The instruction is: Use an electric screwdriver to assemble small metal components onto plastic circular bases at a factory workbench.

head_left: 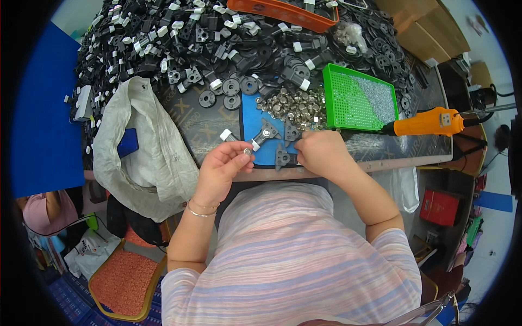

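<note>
I wear a short-sleeved top (288, 261) with thin stripes running across it in pale pink, lilac, light blue and cream, the bands soft and blurred into one another. The cloth looks light and loose over my chest and belly. The sleeves (399, 255) end above my elbows, striped the same way, and both forearms are bare below them. On my left wrist sit two thin bracelets (202, 209), one gold-coloured, one silvery, lying just beside each other. My left hand (223, 163) and right hand (323, 152) carry no gloves.
</note>
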A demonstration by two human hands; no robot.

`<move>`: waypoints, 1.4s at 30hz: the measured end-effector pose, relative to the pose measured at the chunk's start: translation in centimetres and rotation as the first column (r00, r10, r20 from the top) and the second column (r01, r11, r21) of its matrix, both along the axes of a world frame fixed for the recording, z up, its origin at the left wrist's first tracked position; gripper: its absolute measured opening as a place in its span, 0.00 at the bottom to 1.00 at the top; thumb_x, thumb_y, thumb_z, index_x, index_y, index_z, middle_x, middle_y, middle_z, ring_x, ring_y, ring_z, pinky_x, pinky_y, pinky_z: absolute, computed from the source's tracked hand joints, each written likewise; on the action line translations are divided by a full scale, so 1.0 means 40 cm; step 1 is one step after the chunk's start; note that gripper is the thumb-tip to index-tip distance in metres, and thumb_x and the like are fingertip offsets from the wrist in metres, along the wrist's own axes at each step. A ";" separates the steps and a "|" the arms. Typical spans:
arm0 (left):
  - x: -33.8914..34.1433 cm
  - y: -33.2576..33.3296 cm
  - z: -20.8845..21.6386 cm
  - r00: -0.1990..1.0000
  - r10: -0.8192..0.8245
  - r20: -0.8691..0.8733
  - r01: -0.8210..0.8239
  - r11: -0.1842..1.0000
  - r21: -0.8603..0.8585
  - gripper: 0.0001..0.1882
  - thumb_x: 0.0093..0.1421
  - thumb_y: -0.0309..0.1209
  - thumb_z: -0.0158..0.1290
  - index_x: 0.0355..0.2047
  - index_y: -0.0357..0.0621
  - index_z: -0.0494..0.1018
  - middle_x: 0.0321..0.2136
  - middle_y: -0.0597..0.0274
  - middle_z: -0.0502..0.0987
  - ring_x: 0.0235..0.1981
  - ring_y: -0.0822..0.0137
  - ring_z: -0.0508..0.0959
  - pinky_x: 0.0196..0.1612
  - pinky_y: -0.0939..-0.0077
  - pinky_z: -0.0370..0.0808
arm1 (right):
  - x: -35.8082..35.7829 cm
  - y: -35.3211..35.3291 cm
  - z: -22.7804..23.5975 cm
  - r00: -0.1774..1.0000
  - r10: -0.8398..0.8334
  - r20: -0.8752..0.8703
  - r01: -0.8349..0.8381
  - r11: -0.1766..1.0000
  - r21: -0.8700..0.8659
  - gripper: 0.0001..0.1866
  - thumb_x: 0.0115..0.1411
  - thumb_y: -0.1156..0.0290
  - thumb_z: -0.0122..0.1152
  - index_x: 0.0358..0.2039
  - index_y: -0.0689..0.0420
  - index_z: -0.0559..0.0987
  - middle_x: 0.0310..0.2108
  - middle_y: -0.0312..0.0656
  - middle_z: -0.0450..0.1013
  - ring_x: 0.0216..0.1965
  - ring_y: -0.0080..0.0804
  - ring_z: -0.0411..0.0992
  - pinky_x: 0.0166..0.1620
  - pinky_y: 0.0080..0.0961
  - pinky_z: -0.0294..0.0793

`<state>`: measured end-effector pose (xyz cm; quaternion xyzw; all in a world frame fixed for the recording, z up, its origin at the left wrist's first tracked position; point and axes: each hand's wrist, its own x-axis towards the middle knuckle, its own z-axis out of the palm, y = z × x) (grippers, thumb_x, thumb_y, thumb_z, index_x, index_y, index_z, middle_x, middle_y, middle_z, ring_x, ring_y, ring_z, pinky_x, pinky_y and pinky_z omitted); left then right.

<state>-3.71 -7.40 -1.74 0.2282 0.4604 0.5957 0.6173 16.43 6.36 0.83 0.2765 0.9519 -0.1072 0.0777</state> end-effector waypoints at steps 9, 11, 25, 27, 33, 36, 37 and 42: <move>-0.002 -0.015 0.000 1.000 0.011 0.009 -0.011 1.000 -0.005 0.11 0.59 0.23 0.50 0.43 0.35 0.71 0.31 0.60 0.76 0.30 0.73 0.75 0.36 0.80 0.74 | -0.008 0.000 -0.011 0.992 -0.081 -0.094 0.081 0.997 -0.011 0.05 0.45 0.69 0.59 0.19 0.56 0.79 0.23 0.42 0.74 0.25 0.40 0.75 0.28 0.35 0.74; 0.000 -0.014 0.001 1.000 0.010 0.019 -0.010 1.000 -0.004 0.11 0.59 0.22 0.50 0.43 0.35 0.71 0.31 0.60 0.76 0.31 0.74 0.75 0.37 0.81 0.74 | -0.009 -0.002 -0.010 0.990 -0.116 -0.083 0.114 0.993 -0.027 0.05 0.46 0.68 0.59 0.20 0.55 0.79 0.23 0.43 0.74 0.24 0.40 0.74 0.28 0.35 0.74; 0.022 -0.018 -0.004 0.993 -0.054 0.106 0.057 0.998 -0.027 0.12 0.59 0.23 0.50 0.44 0.35 0.71 0.33 0.60 0.76 0.33 0.74 0.76 0.37 0.82 0.75 | -0.021 0.022 -0.026 0.852 -0.395 -0.344 0.331 0.915 -0.232 0.07 0.52 0.67 0.58 0.27 0.55 0.80 0.28 0.42 0.73 0.28 0.41 0.73 0.31 0.34 0.73; 0.022 -0.019 -0.005 0.991 -0.053 0.123 0.058 0.998 -0.039 0.12 0.59 0.22 0.50 0.44 0.35 0.71 0.33 0.60 0.76 0.33 0.74 0.76 0.37 0.82 0.75 | -0.020 0.018 -0.031 0.840 -0.393 -0.374 0.328 0.917 -0.227 0.06 0.51 0.67 0.59 0.27 0.55 0.80 0.27 0.42 0.73 0.28 0.41 0.73 0.32 0.34 0.73; 0.033 -0.016 -0.018 0.964 -0.060 0.260 0.073 0.997 -0.039 0.13 0.59 0.23 0.50 0.45 0.35 0.70 0.34 0.59 0.76 0.33 0.72 0.76 0.37 0.80 0.75 | -0.022 0.012 -0.034 0.826 -0.382 -0.414 0.315 0.922 -0.223 0.05 0.50 0.69 0.61 0.28 0.55 0.80 0.26 0.41 0.72 0.26 0.39 0.73 0.29 0.31 0.72; 0.044 -0.009 -0.025 0.920 -0.065 0.386 0.087 0.995 -0.039 0.13 0.60 0.24 0.49 0.45 0.36 0.70 0.35 0.58 0.76 0.34 0.71 0.76 0.38 0.79 0.75 | -0.024 -0.021 0.001 0.718 -0.306 -0.625 0.130 0.942 -0.311 0.06 0.47 0.71 0.65 0.28 0.54 0.80 0.22 0.39 0.69 0.21 0.29 0.69 0.24 0.24 0.67; 0.050 -0.007 -0.030 0.886 -0.067 0.459 0.094 0.995 -0.035 0.13 0.60 0.24 0.49 0.46 0.36 0.69 0.36 0.58 0.76 0.36 0.70 0.76 0.40 0.77 0.75 | -0.024 -0.030 0.014 0.703 -0.202 -0.681 -0.011 0.956 -0.294 0.09 0.45 0.72 0.68 0.29 0.54 0.80 0.22 0.37 0.69 0.21 0.27 0.68 0.22 0.21 0.67; 0.087 0.004 -0.045 0.820 -0.011 0.572 0.010 1.000 0.006 0.12 0.61 0.25 0.48 0.45 0.36 0.69 0.38 0.58 0.75 0.37 0.69 0.76 0.44 0.74 0.74 | -0.055 -0.081 0.005 0.640 -0.174 -0.748 -0.138 0.932 -0.335 0.14 0.42 0.74 0.70 0.32 0.56 0.80 0.23 0.37 0.69 0.23 0.27 0.69 0.24 0.21 0.69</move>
